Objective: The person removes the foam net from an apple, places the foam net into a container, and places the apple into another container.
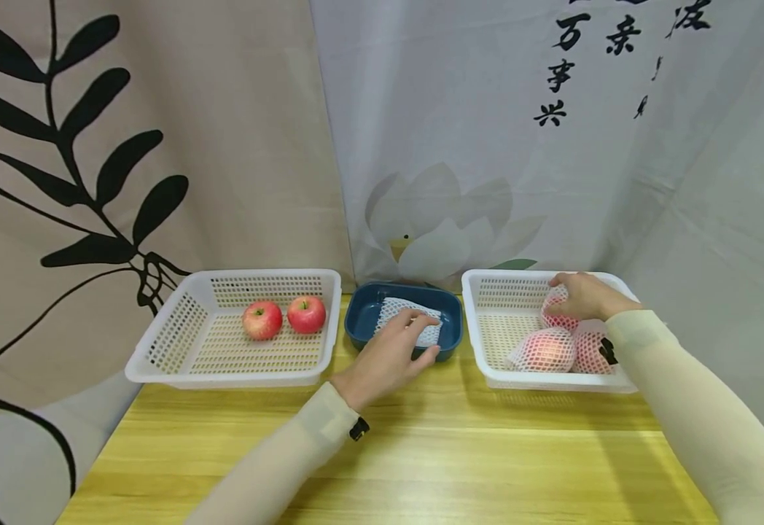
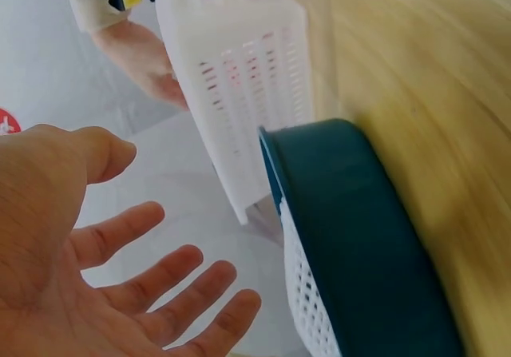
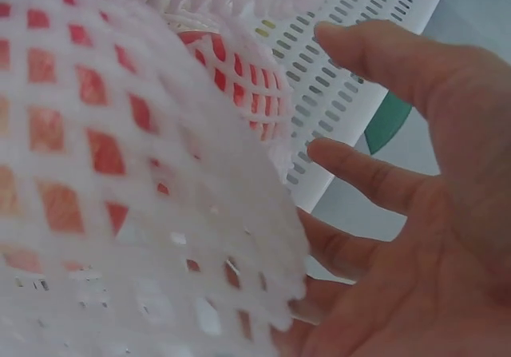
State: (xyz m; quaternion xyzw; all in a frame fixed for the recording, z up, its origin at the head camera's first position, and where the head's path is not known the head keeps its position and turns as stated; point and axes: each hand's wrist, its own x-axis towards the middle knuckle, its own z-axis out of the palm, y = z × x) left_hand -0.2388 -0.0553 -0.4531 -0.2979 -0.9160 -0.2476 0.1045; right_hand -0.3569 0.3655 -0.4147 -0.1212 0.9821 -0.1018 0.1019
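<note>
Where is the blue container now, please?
In the head view, the blue container sits near centre, between the left basket and the right basket, by the left hand.

We list one left arm [image 1: 270, 459], pale-sleeved, slanting inward, one left hand [image 1: 385, 357], bare, fingers [image 2: 120, 233] parted and slightly bent, one right arm [image 1: 703, 415], pale-sleeved, slanting inward, one right hand [image 1: 585, 295], bare, its thumb [image 3: 367, 47] and index finger [image 3: 371, 178] apart, other fingertips partly hidden from us
</note>
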